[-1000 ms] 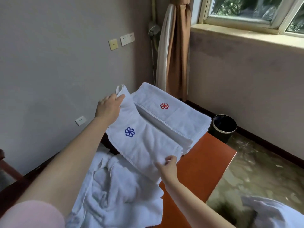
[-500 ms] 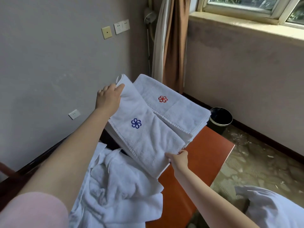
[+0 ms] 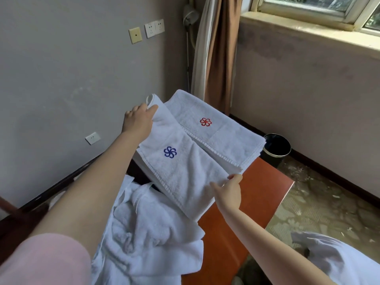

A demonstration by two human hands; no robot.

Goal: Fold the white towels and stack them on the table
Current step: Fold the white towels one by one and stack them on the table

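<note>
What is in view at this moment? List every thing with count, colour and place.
blue-flower towel: 1, white, folded, held just left of the folded stack
folded stack: 1, white, red flower on top, far end of table
unfolded towels: 1 heap, white, near end of table
table: 1, orange-brown, under the towels
waste bin: 1, black, floor beyond the table
curtain: 1, brown with white, room corner
window: 1, pale frame, upper right
wall sockets: several, white and beige, left wall
white cloth: 1, lower right
left hand: 1, grips the towel's far end
right hand: 1, pinches its near edge
</note>
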